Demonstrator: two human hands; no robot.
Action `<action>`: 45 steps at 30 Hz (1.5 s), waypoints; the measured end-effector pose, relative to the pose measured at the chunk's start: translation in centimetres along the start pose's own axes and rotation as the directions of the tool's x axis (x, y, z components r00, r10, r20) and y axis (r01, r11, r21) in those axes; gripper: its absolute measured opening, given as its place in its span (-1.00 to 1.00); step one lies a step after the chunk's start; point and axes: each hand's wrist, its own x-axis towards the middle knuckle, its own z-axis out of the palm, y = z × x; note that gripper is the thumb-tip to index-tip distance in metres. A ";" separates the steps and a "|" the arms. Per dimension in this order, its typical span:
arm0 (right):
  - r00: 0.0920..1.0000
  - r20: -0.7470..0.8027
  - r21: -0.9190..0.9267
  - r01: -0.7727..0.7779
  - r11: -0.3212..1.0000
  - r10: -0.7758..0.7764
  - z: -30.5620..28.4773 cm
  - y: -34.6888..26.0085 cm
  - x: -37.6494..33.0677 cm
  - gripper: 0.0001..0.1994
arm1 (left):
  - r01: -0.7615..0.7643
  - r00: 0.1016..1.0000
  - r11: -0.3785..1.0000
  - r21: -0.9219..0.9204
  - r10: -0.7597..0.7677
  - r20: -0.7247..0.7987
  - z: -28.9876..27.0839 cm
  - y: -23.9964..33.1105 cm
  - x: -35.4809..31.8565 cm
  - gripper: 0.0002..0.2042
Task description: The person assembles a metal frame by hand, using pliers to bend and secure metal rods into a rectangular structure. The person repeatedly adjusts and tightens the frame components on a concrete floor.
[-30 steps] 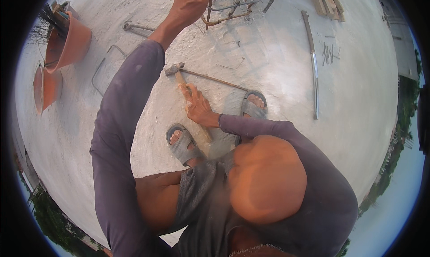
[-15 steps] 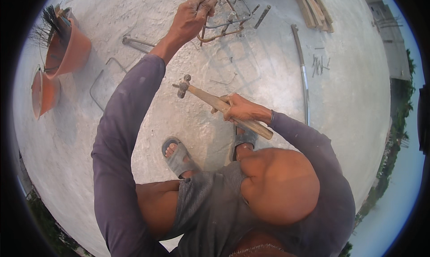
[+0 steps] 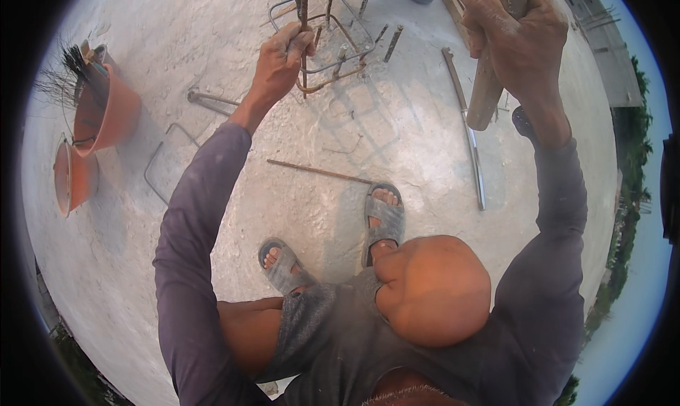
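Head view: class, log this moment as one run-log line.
left hand: grips upright rebar | right hand: raised, holds wooden handle | ground: loose rod, orange buckets

light: soft warm daylight | shadows: faint, under the rebar cage (image 3: 333, 38) | focus: centre sharp | edges: fisheye bending, black rim | glare: none

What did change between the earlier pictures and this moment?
The right hand picked the hammer up from the concrete floor and raised its wooden handle high; the head is now out of view. The left hand stayed gripping an upright rebar of the cage. Feet and orange buckets unchanged.
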 end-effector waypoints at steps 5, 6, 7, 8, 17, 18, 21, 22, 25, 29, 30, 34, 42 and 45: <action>0.961 0.272 -0.258 0.130 0.957 -0.057 3.4 1.3 0.1 -0.71 | 0.032 0.999 0.999 0.022 -0.032 -0.004 0.2 0.1 0.2 -0.77; 0.933 0.360 -0.281 0.080 0.956 0.027 3.5 1.2 0.2 -0.74 | 0.048 0.999 0.998 0.027 -0.048 -0.001 0.2 0.0 0.1 -0.77; 0.903 0.353 -0.363 0.372 0.854 -0.243 3.1 1.2 0.5 -0.72 | 0.029 1.000 0.999 0.045 -0.029 -0.001 0.2 -0.1 0.1 -0.76; 0.813 0.391 -0.444 0.578 0.685 -0.432 2.3 1.0 1.2 -0.71 | 0.033 0.999 0.998 0.058 -0.033 0.004 0.1 -0.3 0.0 -0.76; 0.986 0.153 -0.252 0.099 0.963 -0.061 2.1 -0.8 2.5 -0.76 | 0.016 1.000 0.998 0.052 -0.017 0.005 0.2 -0.6 0.0 -0.76; 0.964 0.265 -0.261 0.093 0.961 -0.021 2.2 -0.7 2.4 -0.75 | 0.005 1.000 0.999 0.035 -0.006 0.004 0.3 -0.5 0.0 -0.77; 0.932 0.364 -0.264 0.103 0.959 0.001 2.0 -1.1 2.4 -0.75 | -0.026 1.000 0.998 0.056 0.025 0.017 0.3 -0.5 -0.2 -0.78; 0.971 0.231 -0.255 0.125 0.959 -0.065 1.7 -1.3 2.4 -0.77 | -0.038 0.999 0.997 0.069 0.037 0.015 0.3 -0.6 -0.2 -0.78; 0.960 -0.147 -0.041 0.237 0.971 -0.240 0.9 -1.6 4.2 -0.86 | -0.019 0.999 0.999 0.035 0.018 0.030 0.2 -0.9 -0.1 -0.78; 0.975 -0.214 0.235 0.118 0.965 -0.067 2.0 -0.3 3.8 -0.86 | -0.030 0.999 0.998 0.062 0.028 0.033 0.1 -1.1 0.1 -0.78; 1.000 0.014 0.042 -0.011 0.999 0.010 2.7 0.2 3.0 -0.82 | -0.030 0.999 0.997 0.072 0.028 0.033 0.1 -1.1 0.1 -0.78; 0.898 0.439 -0.142 0.044 0.989 0.023 3.0 1.2 1.8 -0.72 | -0.001 0.999 1.000 0.003 0.001 0.035 0.2 -1.2 0.1 -0.79; 0.958 -0.173 0.169 0.257 0.951 -0.229 0.6 0.8 3.8 -0.92 | 0.005 0.999 0.998 0.059 -0.007 0.035 0.1 -1.2 0.1 -0.81; 0.956 0.282 -0.039 0.090 0.995 -0.075 2.2 1.2 2.8 -0.71 | -0.003 0.999 0.997 0.072 0.001 0.032 0.0 -0.7 0.2 -0.82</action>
